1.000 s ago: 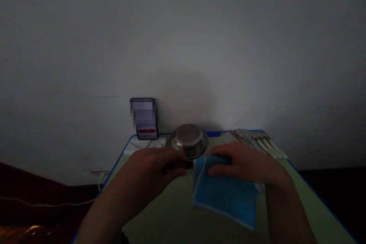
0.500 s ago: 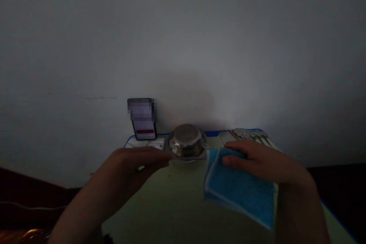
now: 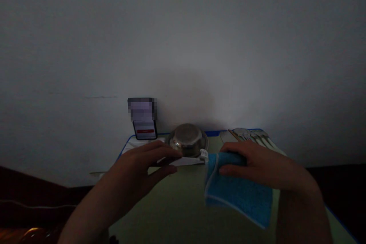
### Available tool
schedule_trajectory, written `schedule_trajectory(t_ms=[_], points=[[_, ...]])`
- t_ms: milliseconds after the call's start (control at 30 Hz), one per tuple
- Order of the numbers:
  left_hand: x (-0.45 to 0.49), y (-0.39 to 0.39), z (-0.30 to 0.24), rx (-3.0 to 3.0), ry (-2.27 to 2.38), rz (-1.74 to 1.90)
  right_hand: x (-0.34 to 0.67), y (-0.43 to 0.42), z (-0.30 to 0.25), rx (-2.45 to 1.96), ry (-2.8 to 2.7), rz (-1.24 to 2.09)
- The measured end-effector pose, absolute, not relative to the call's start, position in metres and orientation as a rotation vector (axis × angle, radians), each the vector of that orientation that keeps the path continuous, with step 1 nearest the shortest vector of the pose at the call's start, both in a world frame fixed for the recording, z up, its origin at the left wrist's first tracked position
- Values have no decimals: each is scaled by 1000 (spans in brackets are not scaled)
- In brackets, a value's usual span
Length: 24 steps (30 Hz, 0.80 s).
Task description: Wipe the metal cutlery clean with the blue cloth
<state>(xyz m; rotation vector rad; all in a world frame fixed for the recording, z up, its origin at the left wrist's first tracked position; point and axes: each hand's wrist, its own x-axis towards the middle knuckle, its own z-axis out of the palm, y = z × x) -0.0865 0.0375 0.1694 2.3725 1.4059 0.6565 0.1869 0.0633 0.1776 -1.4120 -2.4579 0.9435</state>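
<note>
My left hand [image 3: 153, 162] is closed loosely around a long flat utensil that looks like a knife [image 3: 190, 161], fingers above and thumb below. Its pale blade points right, and much of it is hidden by the hand. My right hand [image 3: 243, 158] grips a folded blue cloth [image 3: 240, 198] with white edging, thumb in front and fingers over the top. A small white tag [image 3: 204, 154] sticks out at the cloth's upper left corner, next to the blade's end. The cloth hangs over the pale green table [image 3: 177, 206].
Behind my hands an upturned metal bowl [image 3: 188, 137] stands near the wall [image 3: 183, 45]. A phone [image 3: 145, 129] leans upright at the back left. Several metal utensils [image 3: 251, 136], forks and spoons among them, lie at the back right.
The blade has turned from edge-on to show its flat side. My left hand has shifted slightly right, its thumb now further from the fingers. The tag has come into clearer view.
</note>
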Motion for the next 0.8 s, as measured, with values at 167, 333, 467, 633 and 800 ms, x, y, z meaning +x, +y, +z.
schedule_trajectory(t_ms=[167,333,467,633,800], points=[[-84,37,166,2389,1428,673,182,64,181,-1346,-2477,977],[-78,37,167,2435,1341,672,169,60,180,-1314,-2519,942],[-72,37,169,2412,1316,680,161,58,177,-1245,-2555,901],[-78,37,168,2349,1427,735,173,60,180,-1247,-2523,975],[-87,35,168,2283,1426,624,183,60,182,-1335,-2457,912]])
